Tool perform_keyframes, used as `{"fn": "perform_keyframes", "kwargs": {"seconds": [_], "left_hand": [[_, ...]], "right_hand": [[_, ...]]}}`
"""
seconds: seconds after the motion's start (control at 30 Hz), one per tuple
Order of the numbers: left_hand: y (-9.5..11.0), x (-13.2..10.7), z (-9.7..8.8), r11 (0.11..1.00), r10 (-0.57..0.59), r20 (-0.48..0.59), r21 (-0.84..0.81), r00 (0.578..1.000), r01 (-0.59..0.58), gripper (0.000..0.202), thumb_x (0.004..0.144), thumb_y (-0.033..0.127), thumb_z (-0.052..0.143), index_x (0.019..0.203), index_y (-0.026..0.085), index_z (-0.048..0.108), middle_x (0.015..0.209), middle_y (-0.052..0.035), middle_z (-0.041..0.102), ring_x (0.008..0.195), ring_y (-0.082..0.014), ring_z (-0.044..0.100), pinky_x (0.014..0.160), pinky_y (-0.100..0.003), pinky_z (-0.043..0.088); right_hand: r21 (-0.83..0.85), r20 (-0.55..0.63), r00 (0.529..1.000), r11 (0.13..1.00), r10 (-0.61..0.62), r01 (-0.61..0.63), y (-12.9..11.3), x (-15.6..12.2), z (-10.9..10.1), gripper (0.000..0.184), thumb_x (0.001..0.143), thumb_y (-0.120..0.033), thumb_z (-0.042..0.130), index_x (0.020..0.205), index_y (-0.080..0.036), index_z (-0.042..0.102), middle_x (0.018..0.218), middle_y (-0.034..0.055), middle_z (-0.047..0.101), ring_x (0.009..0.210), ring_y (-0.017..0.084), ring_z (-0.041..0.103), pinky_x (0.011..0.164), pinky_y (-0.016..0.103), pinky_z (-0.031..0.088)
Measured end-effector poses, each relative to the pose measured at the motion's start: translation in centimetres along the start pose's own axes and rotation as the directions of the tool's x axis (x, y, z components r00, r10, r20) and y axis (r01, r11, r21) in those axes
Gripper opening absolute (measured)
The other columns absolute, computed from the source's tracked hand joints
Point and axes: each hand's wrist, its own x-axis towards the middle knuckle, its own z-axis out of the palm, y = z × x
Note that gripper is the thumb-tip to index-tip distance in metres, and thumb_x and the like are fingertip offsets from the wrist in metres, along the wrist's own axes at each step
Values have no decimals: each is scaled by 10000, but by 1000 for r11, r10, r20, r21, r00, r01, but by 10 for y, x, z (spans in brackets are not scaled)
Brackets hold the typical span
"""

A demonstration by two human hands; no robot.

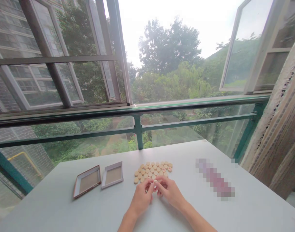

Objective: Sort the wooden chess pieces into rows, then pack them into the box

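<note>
Over the table's middle, my left hand (143, 193) and my right hand (170, 190) meet at the fingertips. Both are closed, pinching a small pale round Chinese chess piece (155, 181) between them; fingers cover most of it. Just beyond lies a close cluster of round wooden Chinese chess pieces (148, 171), flat on the table in uneven rows. Most show plain tops. On the cluster's right side, one piece (170, 169) and its neighbour (164, 169) bear red marks. My hands hide the cluster's near edge.
On the white table (89, 216), a brown-edged shallow box (75, 187) and a pale shallow box (122, 170) lie open side by side at left. A blurred-out reddish thing (216, 178) lies right. Beyond stand a green railing (137, 132) and open windows; a curtain (270, 138) hangs right.
</note>
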Motion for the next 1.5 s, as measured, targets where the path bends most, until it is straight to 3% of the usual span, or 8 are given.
{"fn": "perform_keyframes", "kwargs": {"seconds": [0.2, 0.43, 0.8, 1.03, 1.5], "left_hand": [[8, -5, 4, 999, 38, 5, -10, 999, -38, 377, 950, 519, 514, 878, 169, 632, 729, -22, 657, 547, -112, 563, 525, -213, 437], [-4, 0, 4, 995, -32, -29, -100, 999, 29, 420, 917, 568, 531, 879, 157, 614, 713, -8, 608, 519, -107, 532, 479, -212, 411], [-9, 5, 1, 988, -77, -6, -135, 997, 75, 477, 888, 642, 515, 860, 169, 576, 704, 14, 582, 494, -96, 498, 480, -214, 386], [-1, 4, -2, 999, 9, 6, -34, 1000, -8, 396, 858, 547, 625, 800, 156, 632, 750, -26, 640, 685, -156, 572, 651, -248, 442], [2, 2, -2, 992, -68, 46, -99, 997, 72, 461, 926, 594, 492, 850, 157, 613, 681, 19, 564, 493, -90, 439, 488, -217, 336]], "right_hand": [[-36, -20, 1000, 999, -14, 13, 4, -1, 1, 399, 983, -528, 459, 917, -189, 657, 713, 22, 659, 615, 165, 637, 599, 271, 509], [-81, 35, 999, 996, -31, 34, -4, -5, 0, 318, 975, -452, 503, 1137, -203, 615, 788, 21, 697, 672, 166, 650, 664, 280, 510], [-85, 46, 998, 996, -32, 36, -12, -5, 2, 309, 922, -444, 585, 1116, -212, 647, 803, 25, 706, 700, 177, 639, 689, 293, 505], [-115, 47, 997, 992, -55, 60, -12, -8, 3, 318, 941, -437, 560, 1143, -222, 680, 801, 16, 661, 693, 161, 585, 659, 277, 480], [-115, 41, 999, 993, -33, 37, -9, -6, 3, 348, 955, -428, 541, 1207, -211, 644, 787, 22, 690, 685, 169, 608, 673, 295, 497]]}}
